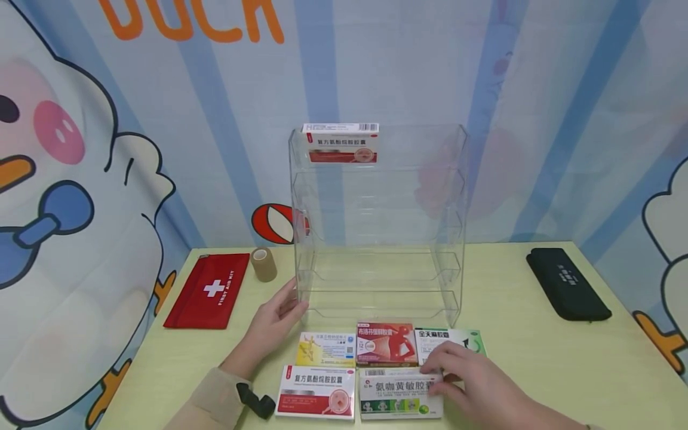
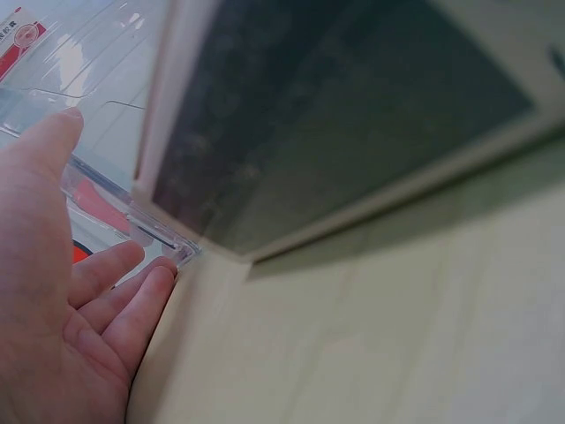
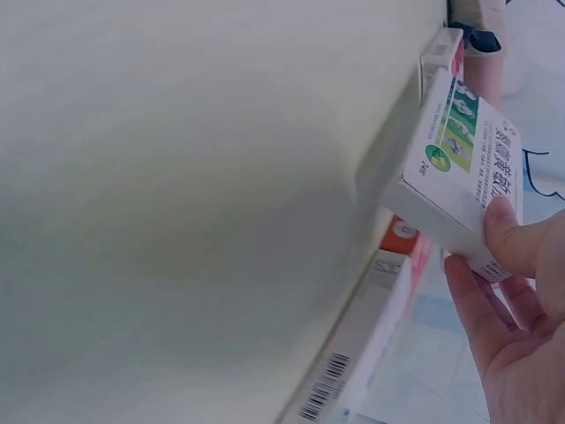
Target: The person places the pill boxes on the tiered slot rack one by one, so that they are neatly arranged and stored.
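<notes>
A clear plastic display rack (image 1: 376, 280) with several tiers stands mid-table. My left hand (image 1: 276, 316) grips its lower left side, the thumb (image 2: 55, 141) on one side of the edge and the fingers (image 2: 132, 300) on the other. Between thumb and fingertips, my right hand (image 1: 473, 382) pinches the right end of a white-and-green medicine box (image 1: 400, 394). That box is tilted up off the table in the right wrist view. Around it lie a red-and-white medicine box (image 1: 316, 394), a yellow-and-white one (image 1: 325, 349), a red one (image 1: 386, 344), and a white-and-green one (image 1: 475, 343) partly behind my right hand.
Another red-and-white medicine box (image 1: 344, 143) sits in the rack's top tier, at its left. To the left are a red first aid pouch (image 1: 204, 298) and a tan tape roll (image 1: 264, 266). A black pouch (image 1: 570, 283) lies at right. A printed cloth (image 1: 376, 71) hangs behind.
</notes>
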Demonstrator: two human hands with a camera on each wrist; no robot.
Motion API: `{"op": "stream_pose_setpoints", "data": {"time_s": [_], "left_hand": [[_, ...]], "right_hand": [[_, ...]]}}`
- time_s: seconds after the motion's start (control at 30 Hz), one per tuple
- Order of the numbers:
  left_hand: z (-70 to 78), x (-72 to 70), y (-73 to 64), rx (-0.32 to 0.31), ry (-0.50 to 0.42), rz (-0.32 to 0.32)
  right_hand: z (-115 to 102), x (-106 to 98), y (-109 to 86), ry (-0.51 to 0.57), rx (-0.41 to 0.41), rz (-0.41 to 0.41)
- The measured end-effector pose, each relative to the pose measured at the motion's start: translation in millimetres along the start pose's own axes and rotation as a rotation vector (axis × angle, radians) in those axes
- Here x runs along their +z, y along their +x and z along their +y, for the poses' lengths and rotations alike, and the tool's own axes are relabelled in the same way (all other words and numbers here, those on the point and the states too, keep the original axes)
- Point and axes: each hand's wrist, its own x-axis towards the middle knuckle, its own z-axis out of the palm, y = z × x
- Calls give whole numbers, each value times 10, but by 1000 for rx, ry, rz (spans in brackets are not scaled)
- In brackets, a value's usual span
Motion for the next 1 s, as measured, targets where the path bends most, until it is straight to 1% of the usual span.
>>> {"op": "stream_pose_setpoints", "data": {"time_s": [0.03, 0.1, 0.23, 0.3, 0.4, 0.57, 0.67, 0.83, 1.0], "left_hand": [[3, -1, -2, -1, 1, 1], [6, -4, -4, -3, 1, 2], [3, -3, -5, 0, 4, 4], [0, -2, -4, 3, 6, 6], [-3, -1, -4, 2, 5, 6], [-3, 3, 4, 6, 1, -2], [-5, 4, 11, 8, 1, -2], [-15, 1, 10, 3, 1, -2], [-6, 1, 5, 5, 1, -2]], "right_hand": [[-18, -21, 12, -10, -25, 28], [-51, -68, 40, -32, -104, 100], [-116, -190, 126, -105, -262, 287], [-140, -280, 183, -145, -307, 362], [-158, -438, 266, -213, -349, 462], [-176, -727, 377, -307, -406, 587], [-204, -914, 446, -350, -408, 634], [-262, -1224, 587, -362, -383, 699], [-317, -1484, 743, -327, -385, 755]]}}
